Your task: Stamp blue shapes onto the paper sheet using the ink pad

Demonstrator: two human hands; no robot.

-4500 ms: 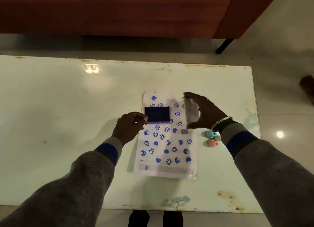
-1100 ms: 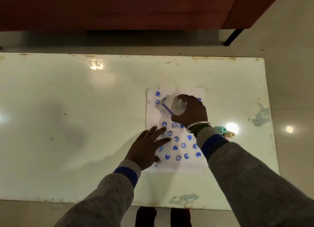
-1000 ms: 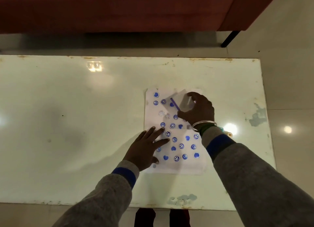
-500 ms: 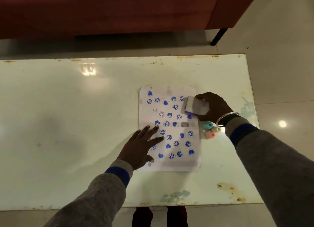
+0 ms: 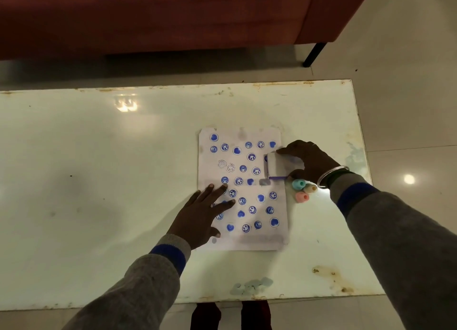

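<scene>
Paper sheet (image 5: 243, 181), covered with blue stamped shapes, lying on the table (image 5: 99, 181). Right hand (image 5: 309, 162) gripping the closed ink pad (image 5: 278, 166) over the sheet's right edge, just beside three stamps (image 5: 302, 190). Left hand (image 5: 201, 216) flat, fingers spread, pressing the sheet's lower left.

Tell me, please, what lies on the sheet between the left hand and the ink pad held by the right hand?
In the head view, only stamped paper sheet: blue smileys and hearts between the left hand and the ink pad in the right hand.
</scene>
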